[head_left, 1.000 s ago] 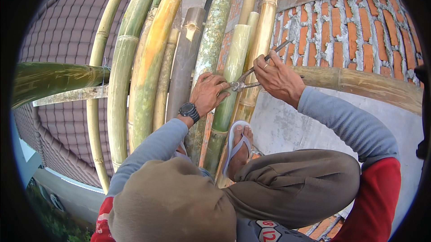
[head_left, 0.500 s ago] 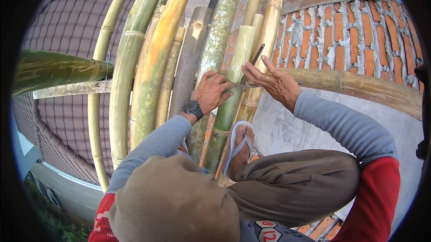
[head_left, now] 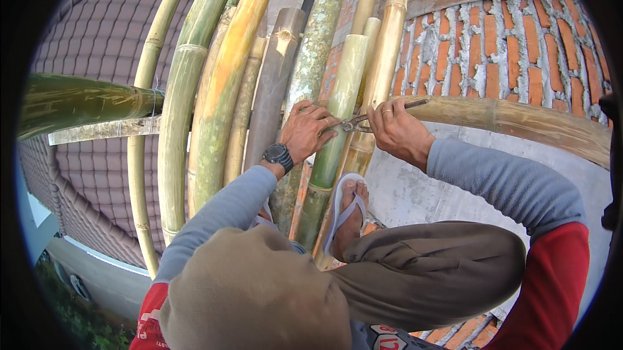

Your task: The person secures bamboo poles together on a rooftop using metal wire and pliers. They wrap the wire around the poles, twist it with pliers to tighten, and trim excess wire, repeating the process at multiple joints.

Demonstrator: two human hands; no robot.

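Observation:
My right hand (head_left: 400, 130) is closed around the handles of dark metal pincers (head_left: 355, 124). One long handle sticks out to the right past my fingers, and the jaws sit at the right side of a short green bamboo pole (head_left: 345, 80). My left hand (head_left: 306, 132), with a black watch on its wrist, grips the left side of that pole, fingers bent over it and fingertips close to the jaws. Whether a wire or another small thing lies between the jaws is too small to tell. A crosswise bamboo pole (head_left: 493, 113) passes beneath the long poles there.
Several long bamboo poles (head_left: 185, 97) run away from me on the left. A thick green pole (head_left: 84, 104) comes in from the left edge. Tiled roofing (head_left: 84, 38) lies beyond, a brick wall (head_left: 493, 51) to the right. My sandalled foot (head_left: 347, 213) rests by the poles.
My right hand has gone from spread fingers to closed around the pincers. The long handle has swung from pointing up and away to pointing right. My left hand stays in place.

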